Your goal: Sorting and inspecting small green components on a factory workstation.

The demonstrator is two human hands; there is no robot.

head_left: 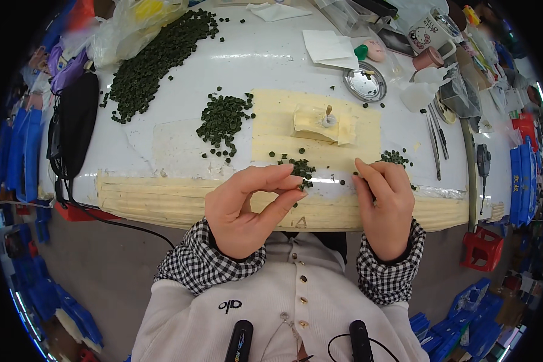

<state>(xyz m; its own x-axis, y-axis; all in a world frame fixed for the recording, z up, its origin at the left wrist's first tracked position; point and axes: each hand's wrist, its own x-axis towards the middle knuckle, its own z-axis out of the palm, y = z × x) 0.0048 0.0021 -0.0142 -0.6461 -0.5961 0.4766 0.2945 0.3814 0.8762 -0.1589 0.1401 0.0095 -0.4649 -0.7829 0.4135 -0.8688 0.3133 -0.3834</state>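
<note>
My left hand (244, 205) is at the table's near edge, thumb and forefinger pinching a small dark green part (302, 187). Just beyond those fingertips lies a loose cluster of the same green parts (306, 167). To the right, my right hand (385, 199) is closed, its thumb and forefinger brought together; a bit of dark green shows at the tips, too small to make out. Past it sits a small group of green parts (394, 157). A block wrapped in yellow tape (314, 127), with a small upright peg (329, 111), stands beyond both hands.
A medium pile of green parts (217, 117) lies left of the block, and a large heap (157, 63) farther back. At the right are a round metal dish (364, 82), tweezers (434, 145), a white plastic bottle (417, 96) and a mug (427, 33). A black pouch (78, 123) lies far left.
</note>
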